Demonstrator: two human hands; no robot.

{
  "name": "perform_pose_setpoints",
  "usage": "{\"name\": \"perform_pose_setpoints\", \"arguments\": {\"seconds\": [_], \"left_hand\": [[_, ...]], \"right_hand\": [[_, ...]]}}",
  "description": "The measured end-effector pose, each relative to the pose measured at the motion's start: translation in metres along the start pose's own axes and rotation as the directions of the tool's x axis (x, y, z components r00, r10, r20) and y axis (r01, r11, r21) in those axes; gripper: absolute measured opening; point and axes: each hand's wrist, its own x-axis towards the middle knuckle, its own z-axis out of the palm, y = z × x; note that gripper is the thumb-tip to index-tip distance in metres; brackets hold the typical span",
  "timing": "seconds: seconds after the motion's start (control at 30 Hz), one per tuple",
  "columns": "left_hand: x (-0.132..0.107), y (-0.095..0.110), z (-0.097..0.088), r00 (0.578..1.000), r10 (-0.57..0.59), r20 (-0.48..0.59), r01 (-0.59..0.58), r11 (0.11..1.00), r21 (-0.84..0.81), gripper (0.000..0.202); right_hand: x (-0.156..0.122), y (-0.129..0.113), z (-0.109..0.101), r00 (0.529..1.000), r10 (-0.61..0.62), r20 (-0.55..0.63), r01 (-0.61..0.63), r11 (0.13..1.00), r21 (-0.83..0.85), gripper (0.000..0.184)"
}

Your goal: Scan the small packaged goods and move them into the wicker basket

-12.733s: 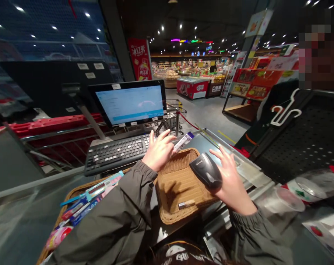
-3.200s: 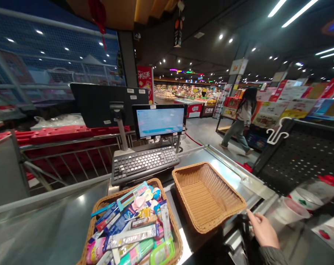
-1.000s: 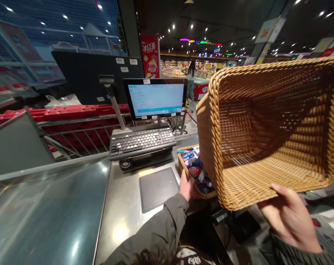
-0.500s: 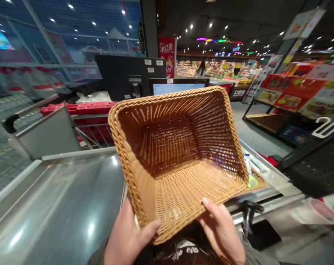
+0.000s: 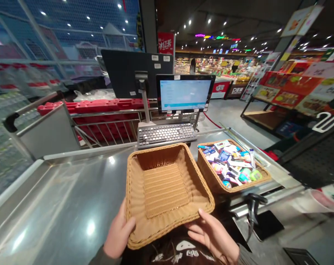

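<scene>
A tan wicker basket (image 5: 167,189) lies low in front of me, its woven bottom showing with nothing in it. My left hand (image 5: 119,232) grips its near left corner, thumb over the rim and fingers hidden behind the side. At the near right corner, my right hand (image 5: 213,233) has its thumb on the rim and its fingers beneath, partly spread. To the right stands a second wicker basket (image 5: 208,171), heaped with small packaged goods (image 5: 233,162) and several coloured round items.
A keyboard (image 5: 167,133) and a lit monitor (image 5: 186,94) stand beyond the baskets, beside a dark screen's back (image 5: 122,75). A handheld scanner (image 5: 253,208) stands at right. The metal counter (image 5: 62,198) stretches left; a shopping cart (image 5: 108,129) is behind it.
The held basket has come down and tipped from facing me to nearly level, uncovering the keyboard, the monitor and the filled basket. Both hands stay at its near edge.
</scene>
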Motion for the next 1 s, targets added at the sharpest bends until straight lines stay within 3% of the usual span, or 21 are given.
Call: {"name": "perform_pose_setpoints", "arguments": {"seconds": [0.13,0.4,0.47,0.57,0.67,0.73,0.8,0.87,0.93,1.0], "left_hand": [[0.028,-0.025,0.017,0.993,-0.085,0.080,0.086,0.996,-0.014,0.075],[0.057,-0.036,0.034,0.983,-0.129,0.133,0.107,0.980,0.166,0.076],[0.060,-0.034,0.031,0.985,-0.103,0.140,0.066,0.967,0.248,0.077],[0.061,-0.017,0.025,0.998,0.052,0.020,-0.056,0.930,0.364,0.078],[0.059,0.020,0.027,0.957,0.289,-0.036,-0.248,0.874,0.418,0.073],[0.055,0.047,0.039,0.917,0.399,0.030,-0.373,0.825,0.425,0.067],[0.049,0.068,0.060,0.866,0.467,0.179,-0.495,0.754,0.432,0.065],[0.041,0.079,0.086,0.794,0.494,0.355,-0.608,0.667,0.431,0.064],[0.033,0.084,0.112,0.710,0.490,0.505,-0.695,0.601,0.394,0.063],[0.027,0.088,0.134,0.646,0.474,0.598,-0.742,0.575,0.346,0.063]], "right_hand": [[0.022,0.006,-0.002,0.999,-0.008,-0.046,0.006,0.999,-0.045,0.044],[0.048,0.007,-0.020,0.983,-0.098,-0.157,0.059,0.970,-0.236,0.058],[0.050,0.008,-0.029,0.968,-0.152,-0.202,0.082,0.944,-0.319,0.062],[0.045,-0.006,-0.057,0.925,-0.268,-0.270,0.106,0.863,-0.493,0.063],[0.025,-0.044,-0.109,0.823,-0.434,-0.365,0.075,0.721,-0.689,0.055],[0.007,-0.075,-0.151,0.706,-0.551,-0.445,-0.013,0.618,-0.786,0.052],[-0.008,-0.101,-0.190,0.566,-0.639,-0.522,-0.153,0.540,-0.828,0.048],[-0.014,-0.118,-0.220,0.463,-0.684,-0.564,-0.292,0.484,-0.825,0.047],[-0.010,-0.125,-0.241,0.417,-0.690,-0.592,-0.404,0.442,-0.801,0.051],[0.000,-0.125,-0.255,0.408,-0.680,-0.609,-0.480,0.408,-0.777,0.059]]}}
